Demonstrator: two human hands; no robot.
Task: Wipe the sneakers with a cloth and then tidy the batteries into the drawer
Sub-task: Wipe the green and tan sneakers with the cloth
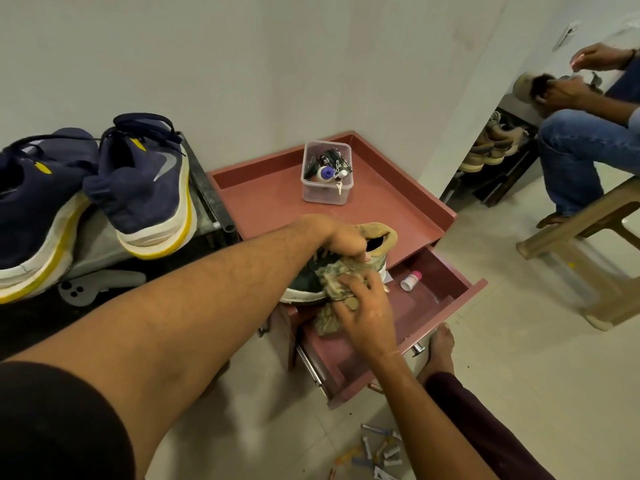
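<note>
sneaker (pixel 304 280): at the worktop (pixel 263 199) front edge, over the open drawer (pixel 346 358)
left hand (pixel 341 237): fingers curled round the sneaker's top
right hand (pixel 369 306): fingers gripping the cloth (pixel 330 322), pressing it to the sneaker's side
batteries (pixel 382 452): scattered on the floor (pixel 519 358), near the drawer front
navy sneakers (pixel 145 181): beside the worktop's left edge

Left arm stretched forward, left hand (pixel 341 237) gripping the sneaker (pixel 304 277) by its collar; right hand (pixel 367 310), fingers curled, clutches the cloth (pixel 327 322).
</note>
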